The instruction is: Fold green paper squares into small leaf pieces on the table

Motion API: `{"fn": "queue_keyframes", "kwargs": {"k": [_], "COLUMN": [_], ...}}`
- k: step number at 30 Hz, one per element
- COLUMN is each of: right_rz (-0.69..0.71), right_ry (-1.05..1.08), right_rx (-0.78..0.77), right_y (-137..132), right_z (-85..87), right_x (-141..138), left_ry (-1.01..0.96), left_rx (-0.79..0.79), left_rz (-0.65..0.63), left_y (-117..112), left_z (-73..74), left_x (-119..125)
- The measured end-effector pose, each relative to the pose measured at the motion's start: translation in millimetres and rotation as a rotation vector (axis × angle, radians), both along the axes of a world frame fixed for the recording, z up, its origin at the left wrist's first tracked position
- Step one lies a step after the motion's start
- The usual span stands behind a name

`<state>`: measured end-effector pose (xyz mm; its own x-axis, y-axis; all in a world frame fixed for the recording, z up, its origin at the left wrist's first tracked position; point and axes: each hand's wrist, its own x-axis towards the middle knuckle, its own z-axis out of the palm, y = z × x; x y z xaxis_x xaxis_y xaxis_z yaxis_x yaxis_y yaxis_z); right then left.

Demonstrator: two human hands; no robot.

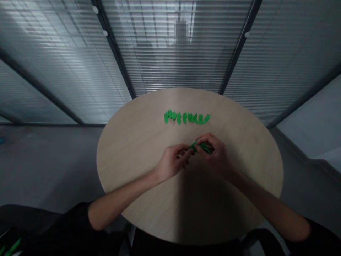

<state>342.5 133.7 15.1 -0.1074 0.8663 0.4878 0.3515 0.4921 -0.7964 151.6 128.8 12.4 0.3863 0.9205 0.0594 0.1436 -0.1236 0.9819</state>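
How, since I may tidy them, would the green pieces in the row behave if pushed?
The green pieces look small and thin, so probably light. Their long, pointed outlines suggest sliding across the table rather than rolling.

Tbl (128,142) free L, grn pcs (184,118) ahead

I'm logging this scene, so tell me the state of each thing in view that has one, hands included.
Left hand: closed in a pinch on the held leaves.
Right hand: curled shut on the held leaves.
Held leaves: gripped, count unclear.
Row of leaves: lying on the table, some touching.
Blinds: lowered, light showing through.
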Motion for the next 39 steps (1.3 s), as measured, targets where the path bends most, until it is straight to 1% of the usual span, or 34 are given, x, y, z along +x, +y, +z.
{"fn": "queue_keyframes", "kwargs": {"k": [5,10,19,25,33,39], "right_rz": [0.015,0.022,0.005,0.080,-0.016,-0.040], "right_ry": [0.015,0.059,0.028,0.052,0.145,0.127], "right_rx": [0.000,-0.052,-0.074,-0.154,-0.101,-0.106], "right_y": [-2.8,-4.1,-1.6,-3.2,0.1,0.4], "right_z": [2.8,5.0,0.7,-0.4,0.4,0.4], "right_x": [-1.7,-2.7,-0.3,-1.2,-1.2,-0.6], "left_ry": [-0.041,-0.063,-0.071,-0.087,-0.118,-0.119], "left_rx": [0.000,0.004,-0.012,-0.027,-0.068,-0.060], "left_rz": [0.024,0.022,-0.029,-0.016,0.020,0.005], "left_y": [0.5,-0.3,0.8,0.5,0.0,-0.6], "left_z": [-0.2,-2.0,-1.6,1.3,5.0,4.1], "left_x": [0.7,1.1,1.0,0.2,-0.5,-0.1]}}
